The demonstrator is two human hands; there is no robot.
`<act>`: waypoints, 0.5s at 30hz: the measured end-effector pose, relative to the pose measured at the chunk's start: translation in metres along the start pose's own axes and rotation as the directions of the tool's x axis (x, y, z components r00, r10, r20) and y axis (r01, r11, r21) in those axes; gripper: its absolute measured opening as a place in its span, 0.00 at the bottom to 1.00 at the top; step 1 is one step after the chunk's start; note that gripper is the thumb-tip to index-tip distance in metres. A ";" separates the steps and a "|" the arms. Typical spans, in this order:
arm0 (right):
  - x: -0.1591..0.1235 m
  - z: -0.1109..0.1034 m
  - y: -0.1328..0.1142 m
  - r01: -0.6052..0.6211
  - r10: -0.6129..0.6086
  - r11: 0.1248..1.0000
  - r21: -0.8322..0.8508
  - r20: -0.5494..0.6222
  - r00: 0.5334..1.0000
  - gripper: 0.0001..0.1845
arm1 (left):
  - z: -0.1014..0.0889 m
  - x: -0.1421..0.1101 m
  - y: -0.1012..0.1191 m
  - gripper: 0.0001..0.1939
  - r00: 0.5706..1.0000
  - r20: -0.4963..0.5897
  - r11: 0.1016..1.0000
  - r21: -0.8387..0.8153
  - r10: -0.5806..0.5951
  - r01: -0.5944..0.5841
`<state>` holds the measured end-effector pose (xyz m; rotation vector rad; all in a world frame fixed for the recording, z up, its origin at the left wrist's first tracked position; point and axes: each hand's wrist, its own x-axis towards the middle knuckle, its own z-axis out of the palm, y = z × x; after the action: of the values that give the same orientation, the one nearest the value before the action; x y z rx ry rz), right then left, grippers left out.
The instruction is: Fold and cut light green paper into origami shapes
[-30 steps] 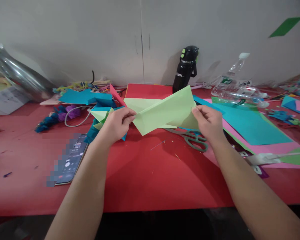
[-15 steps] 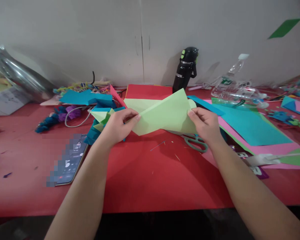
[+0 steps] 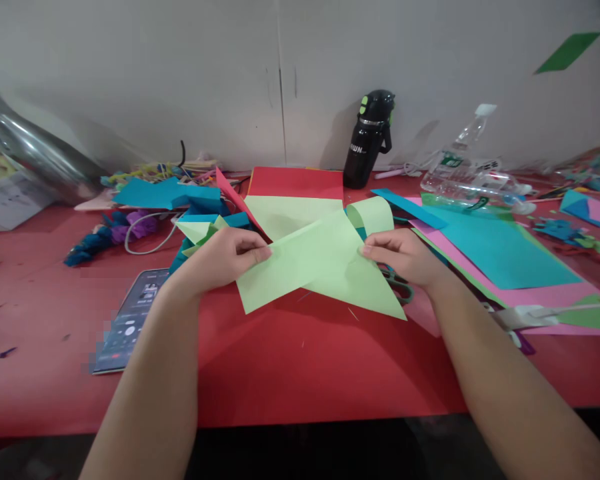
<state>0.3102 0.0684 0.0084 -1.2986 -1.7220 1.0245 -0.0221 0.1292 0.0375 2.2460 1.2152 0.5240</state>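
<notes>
- grey-green scissors [image 3: 403, 291] are mostly hidden behind the right hand [image 3: 397, 257] and paper; silver metal flask [image 3: 40, 153] gets cut off at the left edge
- pale green paper sheet [image 3: 305, 260] is mid-frame, kinda folded, two corners pointing down; can't tell if the curl behind is part of it
- left hand [image 3: 225, 257] and right hand both pinch it

Pale grey wall [image 3: 190, 80] beyond hands — thin vertical seam running down it, small dark scuff marks beside seam. Green parallelogram [image 3: 569, 53] on wall, up and to right of hands. Red-topped bench [image 3: 330, 373] beneath hands, far side by wall. Dark area below near edge. Soft shadows on wall — light fairly dim.
</notes>
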 end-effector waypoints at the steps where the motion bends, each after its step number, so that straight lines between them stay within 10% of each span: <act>1: 0.000 0.000 0.000 -0.004 0.004 1.000 0.006 0.017 1.000 0.19 | 0.001 0.000 0.001 0.13 0.999 0.032 1.000 -0.009 0.006 -0.005; 15: 0.000 0.019 -0.007 0.024 -0.027 1.000 0.014 0.270 0.963 0.22 | 0.034 0.008 0.027 0.15 0.999 -0.019 0.991 -0.132 0.033 -0.036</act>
<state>0.2902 0.0641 0.0066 -1.1677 -1.9261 1.2406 0.0185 0.1147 0.0284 2.1577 1.1172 0.6193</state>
